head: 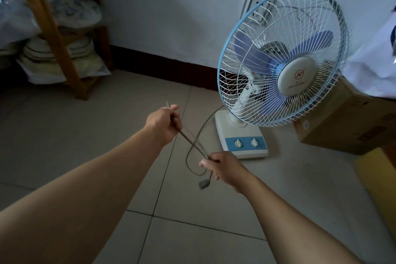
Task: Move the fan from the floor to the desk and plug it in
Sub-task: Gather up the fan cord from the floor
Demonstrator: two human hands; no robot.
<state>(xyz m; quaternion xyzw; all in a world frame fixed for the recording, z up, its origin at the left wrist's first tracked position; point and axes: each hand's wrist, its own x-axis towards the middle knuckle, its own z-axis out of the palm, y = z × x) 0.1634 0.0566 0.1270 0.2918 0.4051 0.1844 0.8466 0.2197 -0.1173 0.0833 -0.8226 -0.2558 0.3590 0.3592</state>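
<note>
Both forearms reach in from 6 o'clock | left hand (164, 123) and right hand (221, 167) each closed on the cord (194, 146), plug (203, 184) dangling | fan (280, 60) upright on floor (85, 146), 1 o'clock of right grip, nearer that hand.

The fan (282, 66) stands on the floor (85, 135) before the wall (171, 6), a box (347, 122) just right of it, a shelf (53, 34) with what seem plates (70, 9) far left.

wooden shelf (53, 34) | stacked plates (42, 49) | cardboard box (347, 122)
</note>
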